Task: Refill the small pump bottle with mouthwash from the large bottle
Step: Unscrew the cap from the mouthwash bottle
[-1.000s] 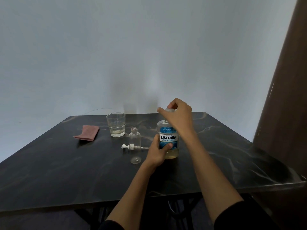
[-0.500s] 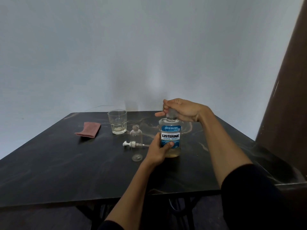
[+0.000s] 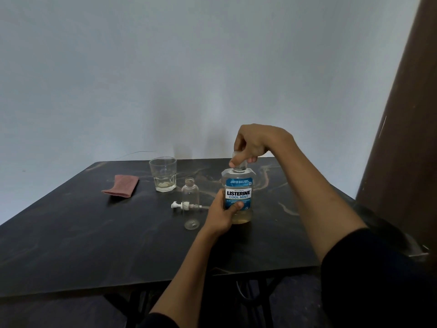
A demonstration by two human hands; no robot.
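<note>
1. Step in hand: uncapping the supply. The large bottle (image 3: 238, 197) stood upright on the dark table (image 3: 94, 245), right of centre, with only a shallow amber layer visible at its base.
2. The left hand (image 3: 222, 215) was wrapped round the label, steadying it. The right hand (image 3: 254, 144) came from above, fingers curled round the clear cap (image 3: 240, 162); whether the cap was loose could not be determined.
3. The small pump bottle (image 3: 190, 203) stood open-necked and apparently empty just left of the large one, apart from it. Its pump head (image 3: 186, 205) lay flat on the table, just behind it.
4. Next move, as judged: free the cap, set it aside, then pour slowly into a narrow neck. Spill risk noted.
5. Surroundings: a glass tumbler (image 3: 163, 174) and a reddish cloth (image 3: 121, 188) sat farther back, a plain pale wall (image 3: 165, 79) behind, and a brown panel (image 3: 402, 138) at right.
</note>
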